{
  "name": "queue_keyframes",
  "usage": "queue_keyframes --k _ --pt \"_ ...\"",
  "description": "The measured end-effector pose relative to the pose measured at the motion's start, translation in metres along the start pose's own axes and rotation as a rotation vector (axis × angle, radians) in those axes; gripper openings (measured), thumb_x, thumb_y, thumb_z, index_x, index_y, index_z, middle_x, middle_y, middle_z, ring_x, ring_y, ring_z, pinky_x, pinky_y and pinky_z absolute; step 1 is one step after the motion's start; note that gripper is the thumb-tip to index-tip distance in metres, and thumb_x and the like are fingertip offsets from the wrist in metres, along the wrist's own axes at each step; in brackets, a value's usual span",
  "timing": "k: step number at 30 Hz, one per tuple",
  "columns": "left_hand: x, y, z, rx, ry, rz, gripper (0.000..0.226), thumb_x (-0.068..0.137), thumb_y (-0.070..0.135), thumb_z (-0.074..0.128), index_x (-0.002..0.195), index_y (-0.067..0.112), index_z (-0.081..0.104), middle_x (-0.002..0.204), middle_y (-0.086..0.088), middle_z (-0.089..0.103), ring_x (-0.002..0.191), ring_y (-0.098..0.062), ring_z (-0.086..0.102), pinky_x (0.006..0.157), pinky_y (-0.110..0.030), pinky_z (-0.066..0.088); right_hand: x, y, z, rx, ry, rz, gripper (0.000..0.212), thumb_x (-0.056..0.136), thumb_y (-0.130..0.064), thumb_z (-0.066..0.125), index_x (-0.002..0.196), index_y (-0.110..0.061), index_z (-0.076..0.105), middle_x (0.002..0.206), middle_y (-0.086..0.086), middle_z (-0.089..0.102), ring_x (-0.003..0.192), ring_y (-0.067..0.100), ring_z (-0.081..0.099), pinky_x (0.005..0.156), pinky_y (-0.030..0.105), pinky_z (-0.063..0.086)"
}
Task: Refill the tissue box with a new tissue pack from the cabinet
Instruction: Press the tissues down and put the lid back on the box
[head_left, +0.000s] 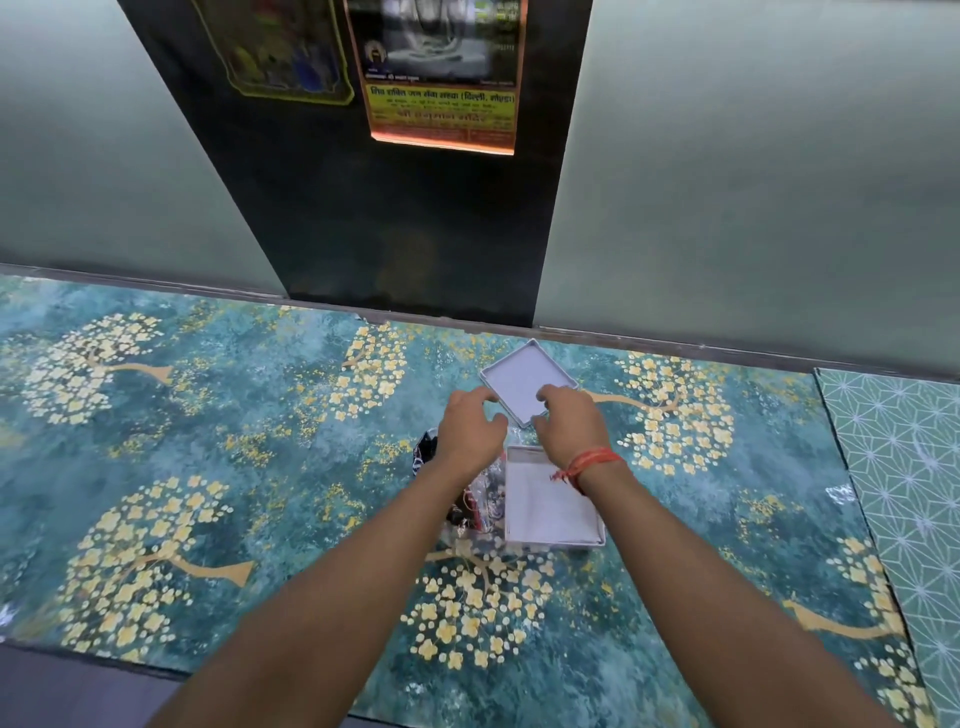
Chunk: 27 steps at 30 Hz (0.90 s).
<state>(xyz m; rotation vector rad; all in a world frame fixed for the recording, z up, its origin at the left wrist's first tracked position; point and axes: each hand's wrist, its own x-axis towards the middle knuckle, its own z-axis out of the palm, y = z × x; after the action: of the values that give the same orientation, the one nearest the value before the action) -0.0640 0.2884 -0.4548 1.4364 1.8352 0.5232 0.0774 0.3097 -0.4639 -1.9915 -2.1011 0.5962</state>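
A grey tissue box lid (519, 376) lies upside down on the patterned table, its white inside showing. My left hand (467, 431) curls over the lid's near left edge. My right hand (571, 423), with a red thread on the wrist, curls over its near right edge. The lid's near corner sits between the two hands. Closer to me stands the open box base (550, 506) with white tissues lying inside; my right wrist hangs over it. A crumpled clear plastic wrapper (480, 506) with dark print lies to the left of the base, partly under my left forearm.
The table has a teal cover with yellow flower trees (208, 467). A green geometric sheet (904, 478) covers its right end. A dark panel (395, 208) with posters and frosted glass rise behind the table's far edge.
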Motion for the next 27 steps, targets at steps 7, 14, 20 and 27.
queue_keyframes --k 7,14,20,27 --pt "0.029 -0.019 0.001 -0.171 -0.019 -0.06 0.051 0.09 -0.004 0.044 0.138 0.012 0.051 0.122 -0.011 0.057 0.076 -0.022 0.056 0.061 -0.032 0.05 0.048 -0.006 0.043 -0.369 -0.163 0.009 0.025 0.087 -0.018 0.061 0.111 -0.013 0.063 0.121 0.012 0.059 0.125 0.036 0.043 0.102 0.053 0.038" --pt "0.014 -0.012 -0.014 -0.326 0.055 -0.1 0.05 0.092 0.003 0.052 0.141 0.013 0.046 0.136 -0.012 0.054 0.081 -0.02 0.058 0.056 -0.023 0.046 0.025 -0.02 0.001 0.152 0.13 0.063 0.015 0.084 -0.012 0.054 0.092 -0.007 0.065 0.094 0.016 0.069 0.092 0.036 0.063 0.079 0.041 0.05" --pt "-0.031 0.021 -0.028 -0.638 0.009 -0.14 0.028 0.098 0.017 0.053 0.123 0.004 0.058 0.116 -0.015 0.063 0.107 -0.03 0.063 0.092 -0.051 0.056 -0.06 -0.031 -0.054 1.421 0.179 0.334 0.004 0.092 -0.001 0.052 0.09 -0.002 0.055 0.1 0.018 0.063 0.095 0.029 0.068 0.068 0.042 0.063" --pt "-0.078 0.007 0.0 -0.441 -0.071 -0.086 0.015 0.095 0.011 0.058 0.085 0.016 0.068 0.086 -0.012 0.073 0.081 -0.025 0.071 0.089 -0.041 0.059 -0.094 0.012 -0.03 0.906 0.218 0.562 0.019 0.091 -0.019 0.061 0.099 -0.004 0.068 0.083 0.01 0.068 0.071 0.021 0.062 0.07 0.048 0.061"
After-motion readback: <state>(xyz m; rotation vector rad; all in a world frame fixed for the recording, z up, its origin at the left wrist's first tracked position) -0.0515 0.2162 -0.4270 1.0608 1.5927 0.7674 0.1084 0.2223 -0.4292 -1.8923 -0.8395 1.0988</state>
